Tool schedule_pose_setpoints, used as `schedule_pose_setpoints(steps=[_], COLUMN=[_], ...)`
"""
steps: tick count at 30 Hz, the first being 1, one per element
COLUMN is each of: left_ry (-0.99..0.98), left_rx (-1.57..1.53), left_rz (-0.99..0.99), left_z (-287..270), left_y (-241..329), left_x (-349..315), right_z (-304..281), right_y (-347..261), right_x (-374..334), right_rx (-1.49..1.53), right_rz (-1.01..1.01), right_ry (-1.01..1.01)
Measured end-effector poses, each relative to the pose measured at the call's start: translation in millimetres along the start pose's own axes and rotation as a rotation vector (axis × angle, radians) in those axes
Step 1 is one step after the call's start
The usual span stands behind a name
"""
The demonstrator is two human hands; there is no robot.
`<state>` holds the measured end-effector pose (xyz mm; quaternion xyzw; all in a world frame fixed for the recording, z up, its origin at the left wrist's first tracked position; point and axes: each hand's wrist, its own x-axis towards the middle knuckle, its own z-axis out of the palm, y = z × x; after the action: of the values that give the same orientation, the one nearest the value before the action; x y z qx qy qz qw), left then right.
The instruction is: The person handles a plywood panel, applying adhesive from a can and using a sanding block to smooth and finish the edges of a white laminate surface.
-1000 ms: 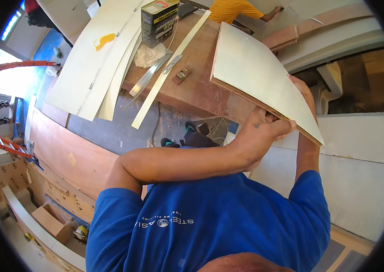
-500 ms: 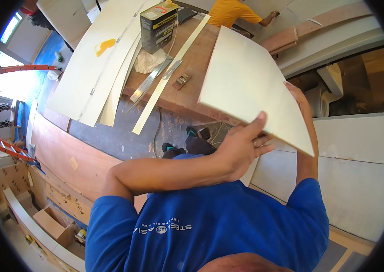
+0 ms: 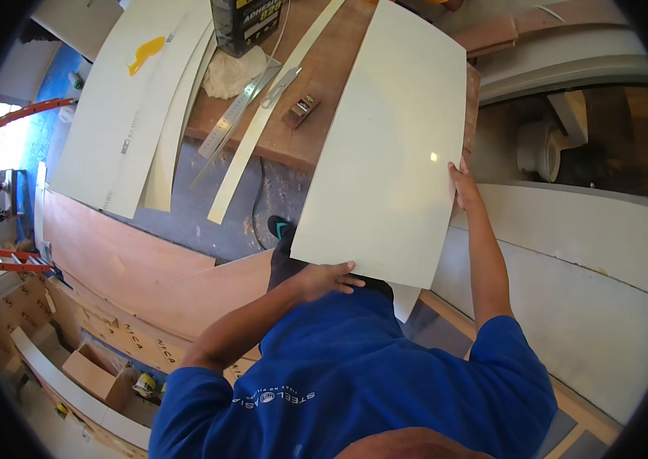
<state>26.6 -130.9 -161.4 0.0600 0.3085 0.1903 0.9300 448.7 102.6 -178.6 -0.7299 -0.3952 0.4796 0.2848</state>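
I hold a large cream-white sheet, slightly bowed, out in front of my chest. My left hand grips its near bottom edge, thumb on top. My right hand holds its right edge, arm stretched forward. The sheet's far end hangs over the brown wooden workbench and hides part of it.
On the bench lie a metal ruler, a long cream strip, a small wooden block, a crumpled rag and a dark can. Cream sheets lean at left. White curved panels stand right, cardboard boxes lower left.
The sheet has swung from a steep tilt to lie flatter and face me. My left hand slid from its underside to the near edge; the view dropped closer to the bench.
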Motion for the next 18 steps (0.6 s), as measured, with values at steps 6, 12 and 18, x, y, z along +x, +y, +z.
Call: schedule_pose_setpoints(steps=[6, 12, 18], left_ry=[0.074, 0.06, 0.156], left_rx=[0.014, -0.076, -0.124], left_rz=[0.09, 0.073, 0.145], left_z=[-48, -71, -61], left_y=[-35, -54, -64], left_x=[43, 62, 56], right_z=[60, 266, 330], right_y=[-5, -69, -66], right_x=[-8, -72, 47], right_rx=[-0.921, -0.988, -0.934], right_rz=[-0.543, -0.824, -0.804], right_ry=[0.453, -0.242, 0.311])
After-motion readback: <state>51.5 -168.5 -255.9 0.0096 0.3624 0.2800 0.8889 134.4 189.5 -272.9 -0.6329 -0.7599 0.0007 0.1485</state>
